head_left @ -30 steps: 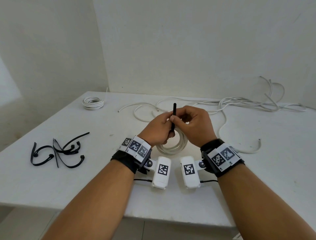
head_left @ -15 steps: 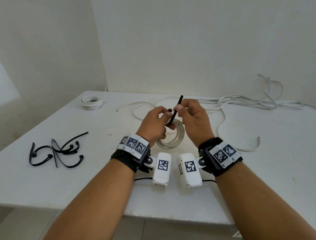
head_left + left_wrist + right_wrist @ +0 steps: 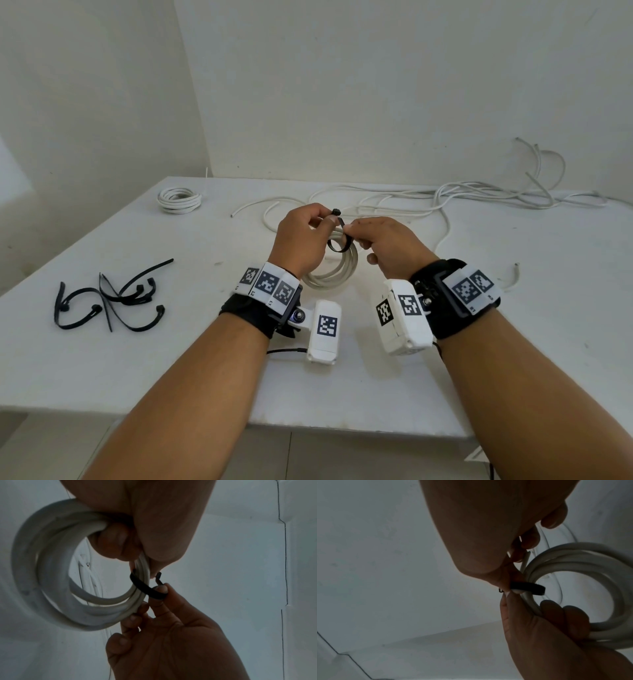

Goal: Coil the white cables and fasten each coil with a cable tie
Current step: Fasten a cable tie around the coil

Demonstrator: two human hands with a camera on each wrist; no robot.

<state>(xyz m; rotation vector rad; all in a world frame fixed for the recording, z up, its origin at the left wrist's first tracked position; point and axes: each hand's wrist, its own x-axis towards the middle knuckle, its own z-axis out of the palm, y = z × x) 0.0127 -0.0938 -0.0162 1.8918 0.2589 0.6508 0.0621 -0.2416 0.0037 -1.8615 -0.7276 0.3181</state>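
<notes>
White coil (image 3: 334, 274), black tie (image 3: 337, 247) looped

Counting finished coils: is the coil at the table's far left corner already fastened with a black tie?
No, the far coil shows only white loops, no black band.

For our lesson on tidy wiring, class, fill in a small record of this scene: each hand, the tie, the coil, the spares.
left hand: holds the coil and the tie's head end
right hand: pinches the tie's strap
tie: black, looped round the coil, not yet closed
coil: white cable, several turns
spare ties: black, on the table, left
finished coil: far left
loose cables: far right
</notes>
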